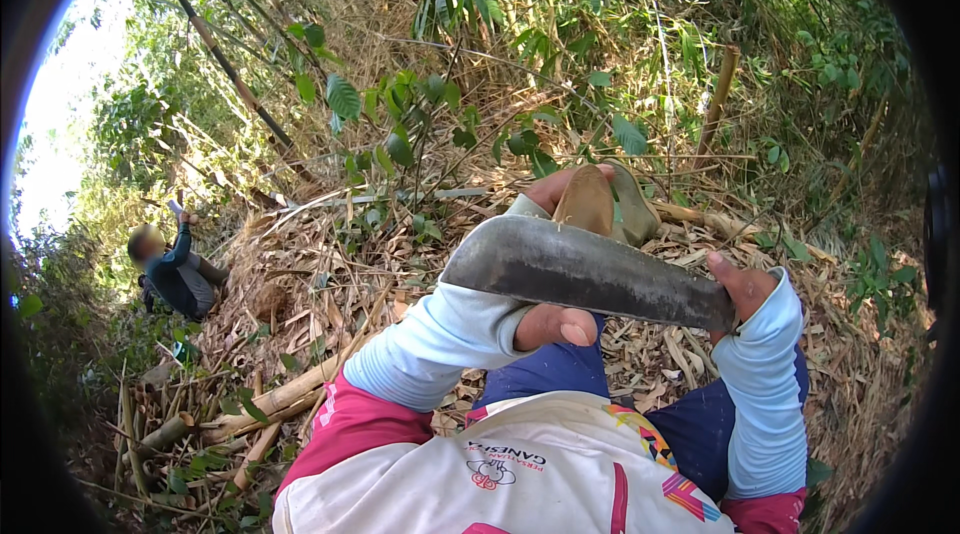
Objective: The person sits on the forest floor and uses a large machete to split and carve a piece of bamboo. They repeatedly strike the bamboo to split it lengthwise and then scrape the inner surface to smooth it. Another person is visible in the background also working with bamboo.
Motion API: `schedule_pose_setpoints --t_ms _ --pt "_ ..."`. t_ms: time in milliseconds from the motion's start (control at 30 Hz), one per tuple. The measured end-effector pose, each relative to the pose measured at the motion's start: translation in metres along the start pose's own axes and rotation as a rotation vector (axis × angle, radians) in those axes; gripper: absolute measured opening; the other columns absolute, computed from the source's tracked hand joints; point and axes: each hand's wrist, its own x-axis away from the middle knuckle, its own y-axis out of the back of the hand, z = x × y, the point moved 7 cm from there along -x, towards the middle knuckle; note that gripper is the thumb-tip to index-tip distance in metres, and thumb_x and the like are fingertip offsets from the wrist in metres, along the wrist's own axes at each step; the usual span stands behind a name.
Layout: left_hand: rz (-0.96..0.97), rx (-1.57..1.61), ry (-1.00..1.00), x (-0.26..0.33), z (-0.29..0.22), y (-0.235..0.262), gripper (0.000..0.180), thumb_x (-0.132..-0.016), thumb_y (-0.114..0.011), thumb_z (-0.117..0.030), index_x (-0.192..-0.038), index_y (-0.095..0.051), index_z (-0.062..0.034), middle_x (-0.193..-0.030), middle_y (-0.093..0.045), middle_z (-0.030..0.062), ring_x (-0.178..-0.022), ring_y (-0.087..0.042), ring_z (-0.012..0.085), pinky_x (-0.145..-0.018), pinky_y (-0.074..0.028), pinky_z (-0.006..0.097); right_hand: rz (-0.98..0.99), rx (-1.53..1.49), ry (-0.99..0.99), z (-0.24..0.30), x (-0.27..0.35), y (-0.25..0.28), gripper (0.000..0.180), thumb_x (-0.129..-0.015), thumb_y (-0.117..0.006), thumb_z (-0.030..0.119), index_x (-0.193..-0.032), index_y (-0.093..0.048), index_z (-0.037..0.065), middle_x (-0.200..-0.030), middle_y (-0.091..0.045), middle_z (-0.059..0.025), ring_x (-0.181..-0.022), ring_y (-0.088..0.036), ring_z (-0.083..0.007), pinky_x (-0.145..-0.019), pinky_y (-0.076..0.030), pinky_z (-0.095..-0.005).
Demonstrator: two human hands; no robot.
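Note:
A machete [590, 272] with a broad dark grey blade lies crosswise in front of me, its wide rounded end to the left. My right hand [745, 292] is closed at the narrow end, its thumb up; the handle is hidden by the fingers and sleeve. My left hand [548, 322] is behind the wide end, its thumb below the blade and its fingers showing beyond the upper edge. Those fingers curl at a tan, rounded flat piece [585, 202], whose kind I cannot make out. Just beyond it shows an olive rounded thing [632, 206], perhaps a shoe.
Dry bamboo leaves [660, 364] litter the ground around my legs. Cut bamboo poles [275, 399] lie at the lower left. A leafy sapling [400, 139] stands ahead, and a bamboo stump [718, 99] rises at the right. Another person [180, 274] sits far left, one arm raised.

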Motion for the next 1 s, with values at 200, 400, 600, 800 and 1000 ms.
schedule_pose_setpoints --t_ms 200,400,600,800,1000 --pt "-0.007 -0.012 0.062 0.008 0.007 0.008 0.092 -0.062 -0.083 -0.057 -0.126 -0.049 -0.0004 -0.119 -0.054 0.0096 -0.118 -0.047 0.0222 -0.104 -0.033 0.038 -0.043 0.026 0.058 0.009 -0.004 0.001 0.079 -0.059 -0.065 -0.006 -0.132 -0.052 0.021 -0.063 -0.051 -0.0087 -0.053 -0.049 -0.0293 -0.052 -0.041 -0.0373" --pt "0.050 0.008 0.171 0.012 0.008 0.007 0.123 -0.059 -0.088 -0.051 -0.143 -0.018 0.0065 -0.129 -0.051 0.0115 -0.121 -0.047 0.0189 -0.103 -0.035 0.034 -0.032 -0.022 0.061 0.008 -0.003 0.001 0.079 -0.057 -0.068 -0.003 -0.130 -0.054 0.022 -0.065 -0.051 -0.0085 -0.055 -0.051 -0.0292 -0.053 -0.041 -0.0378" --pt "0.120 -0.023 0.133 0.012 0.009 0.005 0.121 -0.061 -0.088 -0.047 -0.144 -0.017 0.0054 -0.132 -0.049 0.0130 -0.124 -0.045 0.0202 -0.103 -0.035 0.034 -0.025 0.014 0.056 0.011 -0.003 0.002 0.077 -0.055 -0.070 -0.002 -0.127 -0.057 0.022 -0.070 -0.054 -0.0072 -0.061 -0.053 -0.0283 -0.057 -0.043 -0.0381" --pt "0.110 -0.026 0.133 0.014 0.008 0.004 0.114 -0.063 -0.087 -0.046 -0.142 -0.023 0.0053 -0.130 -0.050 0.0131 -0.123 -0.046 0.0203 -0.103 -0.036 0.033 -0.044 0.027 0.073 0.012 -0.004 0.002 0.076 -0.054 -0.070 -0.001 -0.126 -0.058 0.022 -0.068 -0.053 -0.0060 -0.060 -0.052 -0.0282 -0.057 -0.042 -0.0381" --pt "0.097 0.031 0.207 0.017 0.006 0.005 0.107 -0.067 -0.087 -0.039 -0.141 -0.025 0.0056 -0.121 -0.057 0.0126 -0.115 -0.052 0.0177 -0.099 -0.039 0.033 -0.046 0.050 0.042 0.010 -0.002 0.001 0.074 -0.054 -0.074 0.001 -0.124 -0.060 0.022 -0.065 -0.052 -0.0038 -0.056 -0.052 -0.0256 -0.063 -0.045 -0.0412"
